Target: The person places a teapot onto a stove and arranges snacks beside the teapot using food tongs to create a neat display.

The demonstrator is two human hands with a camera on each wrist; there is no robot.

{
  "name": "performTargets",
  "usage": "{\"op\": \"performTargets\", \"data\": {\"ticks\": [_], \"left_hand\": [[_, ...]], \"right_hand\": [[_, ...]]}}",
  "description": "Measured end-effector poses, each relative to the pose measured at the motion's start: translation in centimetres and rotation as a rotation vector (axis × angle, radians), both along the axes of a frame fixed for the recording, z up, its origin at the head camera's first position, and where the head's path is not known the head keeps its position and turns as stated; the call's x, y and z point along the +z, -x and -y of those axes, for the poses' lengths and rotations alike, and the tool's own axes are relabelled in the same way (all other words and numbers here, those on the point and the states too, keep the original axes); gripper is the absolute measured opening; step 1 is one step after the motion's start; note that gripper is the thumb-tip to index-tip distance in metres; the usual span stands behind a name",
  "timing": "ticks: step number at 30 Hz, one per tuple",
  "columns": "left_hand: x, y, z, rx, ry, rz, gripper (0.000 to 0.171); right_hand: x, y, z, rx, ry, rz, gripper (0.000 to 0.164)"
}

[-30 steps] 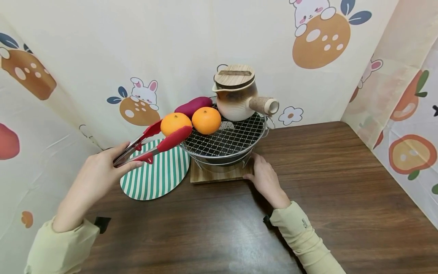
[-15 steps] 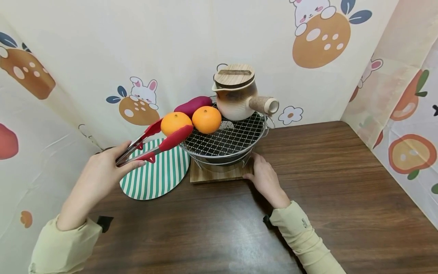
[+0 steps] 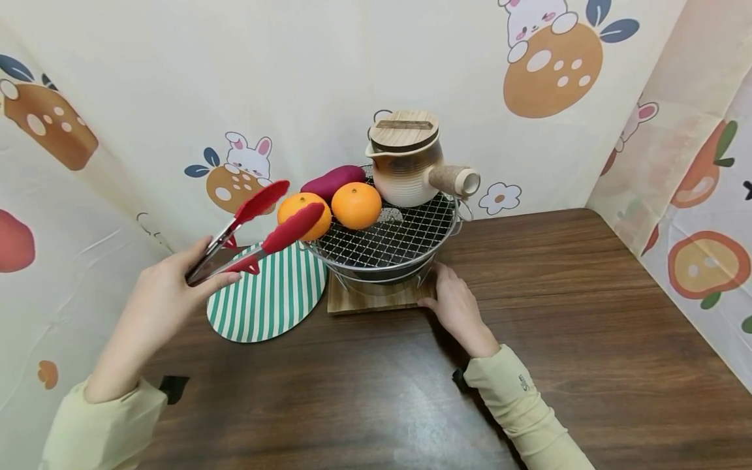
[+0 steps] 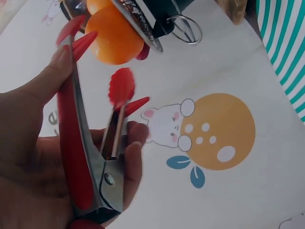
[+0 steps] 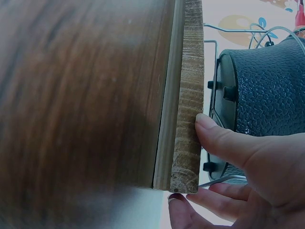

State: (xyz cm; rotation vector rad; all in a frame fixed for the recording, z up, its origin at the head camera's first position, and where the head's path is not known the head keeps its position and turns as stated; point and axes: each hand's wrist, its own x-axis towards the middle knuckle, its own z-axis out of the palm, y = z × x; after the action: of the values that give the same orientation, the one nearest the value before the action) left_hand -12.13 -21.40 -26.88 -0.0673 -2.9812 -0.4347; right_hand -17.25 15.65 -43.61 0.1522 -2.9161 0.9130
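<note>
My left hand [image 3: 164, 281] holds red-tipped metal tongs [image 3: 294, 227], whose arms are spread apart with nothing pinched between them. One red tip overlaps the left orange fruit [image 3: 292, 206] in the head view; whether it touches is unclear. This fruit sits at the left rim of the wire-mesh grill [image 3: 399, 238]. Beside it lie a second orange fruit [image 3: 356, 205] and a purple sweet potato [image 3: 337, 179]. With thumb and fingers, my right hand [image 3: 455, 310] grips the right corner of the wooden board [image 3: 376, 301] beneath the grill. The right wrist view shows the thumb against its edge [image 5: 188, 119].
A ceramic pot [image 3: 405, 173] with a wooden lid and twine-wrapped handle stands at the grill's back right, its handle jutting past the rim. A green-and-white striped round mat [image 3: 264, 307] lies left of the board. Patterned cloth walls border the table [image 3: 352, 385] behind and at the sides.
The tongs have drawn back to the left and spread wider, the far tip coming away from the left orange fruit. That fruit stays on the grill. My right hand has not moved.
</note>
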Motion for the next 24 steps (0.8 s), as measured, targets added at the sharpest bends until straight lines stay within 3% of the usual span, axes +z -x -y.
{"op": "performTargets", "data": {"ticks": [10, 19, 24], "left_hand": [[-0.2, -0.4, 2.0, 0.088, -0.041, -0.018, 0.084], [-2.2, -0.1, 4.1, 0.157, -0.041, -0.018, 0.082], [-3.9, 0.2, 5.7, 0.197, -0.068, -0.023, 0.069]], "right_hand": [[-0.2, 0.1, -0.1, 0.002, -0.008, -0.017, 0.079], [-0.3, 0.1, -0.1, -0.002, -0.008, -0.013, 0.079], [-0.2, 0.0, 0.0, 0.001, -0.006, -0.008, 0.080]]}}
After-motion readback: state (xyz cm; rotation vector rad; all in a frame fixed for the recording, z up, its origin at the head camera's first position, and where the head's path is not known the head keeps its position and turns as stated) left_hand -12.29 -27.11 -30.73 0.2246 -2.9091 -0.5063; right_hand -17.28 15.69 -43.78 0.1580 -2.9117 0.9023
